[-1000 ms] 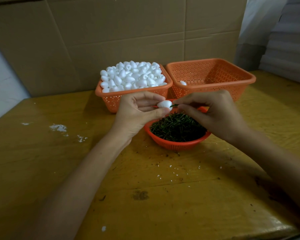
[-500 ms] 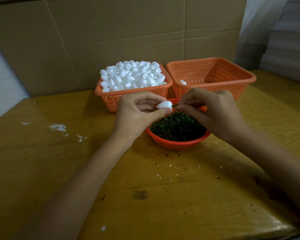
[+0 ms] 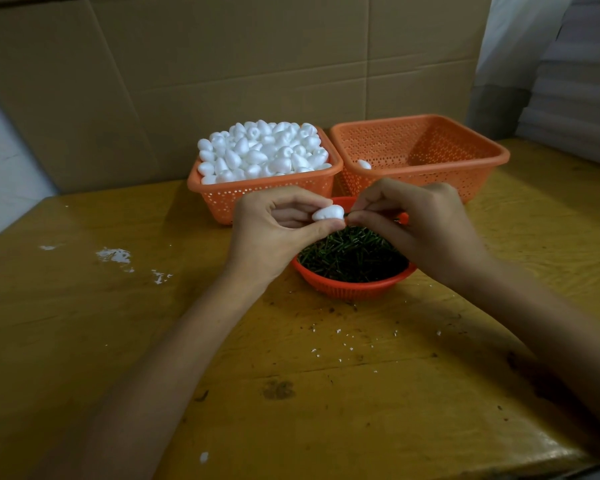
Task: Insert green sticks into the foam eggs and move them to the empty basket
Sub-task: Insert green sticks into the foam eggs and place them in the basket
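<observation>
I see the table [image 3: 84, 341] carrying a full basket [image 3: 264, 194] of eggs, a nearly empty basket [image 3: 465, 147] with one egg [image 3: 363, 164] in it, and a bowl [image 3: 354, 289] of sticks. Over the bowl, my left hand [image 3: 274, 233] pinches an egg [image 3: 328, 213]; my right hand [image 3: 426, 230] pinches a stick [image 3: 347, 214] at its end. I'd push straight along the egg's axis, gently, keeping the foam from crushing.

- A yellow-brown wooden table [image 3: 84, 341] with scuffs, dark stains and white specks
- Flattened brown cardboard sheets [image 3: 222, 64] stand behind it as a backdrop
- A pale wall [image 3: 0, 168] at far left
- Grey-white stacked sheets [image 3: 575, 81] at upper right
- Dim, soft light
</observation>
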